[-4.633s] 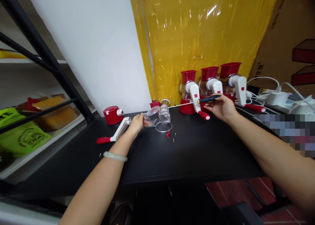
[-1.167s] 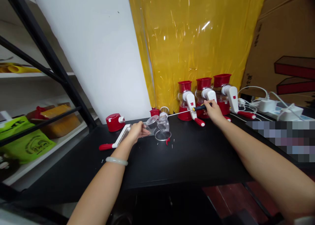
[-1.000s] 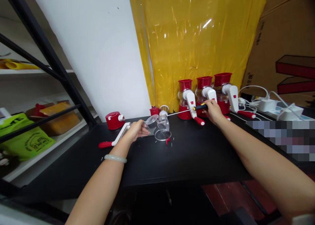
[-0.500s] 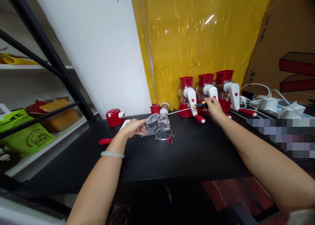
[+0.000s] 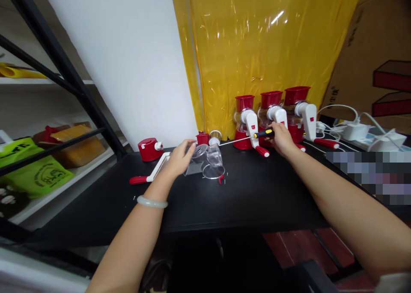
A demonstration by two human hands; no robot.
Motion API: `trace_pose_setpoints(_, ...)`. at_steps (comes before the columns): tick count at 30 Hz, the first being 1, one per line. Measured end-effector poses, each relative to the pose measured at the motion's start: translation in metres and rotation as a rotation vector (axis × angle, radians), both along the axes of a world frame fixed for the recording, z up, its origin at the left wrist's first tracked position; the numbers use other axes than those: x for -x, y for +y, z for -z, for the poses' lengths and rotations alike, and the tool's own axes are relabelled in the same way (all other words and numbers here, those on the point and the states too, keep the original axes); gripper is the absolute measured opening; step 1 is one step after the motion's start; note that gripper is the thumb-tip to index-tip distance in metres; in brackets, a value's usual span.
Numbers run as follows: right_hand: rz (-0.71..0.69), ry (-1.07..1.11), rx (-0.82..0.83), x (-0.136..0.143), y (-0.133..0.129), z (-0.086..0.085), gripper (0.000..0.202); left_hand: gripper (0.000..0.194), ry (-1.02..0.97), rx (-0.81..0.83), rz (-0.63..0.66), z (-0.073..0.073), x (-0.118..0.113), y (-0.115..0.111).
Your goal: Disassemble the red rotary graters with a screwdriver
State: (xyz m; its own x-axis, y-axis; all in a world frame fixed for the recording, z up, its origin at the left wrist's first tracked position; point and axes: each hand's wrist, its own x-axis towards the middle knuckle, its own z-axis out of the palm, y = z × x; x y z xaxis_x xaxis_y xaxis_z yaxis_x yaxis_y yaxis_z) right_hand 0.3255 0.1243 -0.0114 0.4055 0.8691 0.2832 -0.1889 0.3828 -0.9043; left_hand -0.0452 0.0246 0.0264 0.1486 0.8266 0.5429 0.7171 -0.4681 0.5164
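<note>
My right hand [image 5: 282, 140] is closed round the black and yellow handle of a screwdriver [image 5: 264, 133]. Its long thin shaft points left, the tip close to a clear plastic housing [image 5: 213, 157] lying on the black table. My left hand [image 5: 181, 157] is just left of the housing, fingers stretched forward with nothing visible in them; whether it touches the housing I cannot tell. Behind the housing are a red hopper [image 5: 202, 138] and a drum grater [image 5: 215, 137]. A small red part [image 5: 221, 179] and tiny screw-like pieces lie in front of it.
At the left stand a red base [image 5: 150, 149] and a white crank with a red handle [image 5: 138, 180]. Three assembled red-and-white rotary graters [image 5: 245, 122] line the back right. White plugs and cables [image 5: 355, 130] lie farther right. A black table [image 5: 244, 207] carries everything.
My left hand has let go of the clear housing and moved up and forward beside it. The housing now rests on the table. My right hand still holds the screwdriver.
</note>
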Motion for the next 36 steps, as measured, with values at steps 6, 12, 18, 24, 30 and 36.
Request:
trace_pose_setpoints(6, 0.04, -0.247, -0.013, -0.006, -0.004, 0.004, 0.025, 0.045, 0.117, 0.092, 0.015, 0.005, -0.007, -0.005)
trace_pose_setpoints(12, -0.113, 0.15, 0.015, 0.007, -0.012, -0.008, 0.009, 0.046, 0.117, 0.074, 0.008, 0.008, -0.003, -0.002)
trace_pose_setpoints(18, -0.293, 0.303, -0.015, 0.005, -0.019, -0.016, 0.003, 0.047, 0.155, 0.038, 0.008, 0.009, -0.003, -0.001)
trace_pose_setpoints(24, -0.038, -0.106, 0.011, -0.001, -0.008, -0.005, 0.034, 0.051, 0.18, 0.035, -0.003, 0.007, -0.004, -0.001)
trace_pose_setpoints(30, -0.119, 0.083, 0.012, 0.004, -0.009, -0.006, 0.018, 0.052, 0.207, 0.02, -0.003, 0.009, -0.002, 0.001)
trace_pose_setpoints(36, -0.258, 0.192, 0.009, 0.003, -0.013, -0.012, 0.021, 0.051, 0.211, 0.026, -0.009, 0.007, -0.004, -0.002)
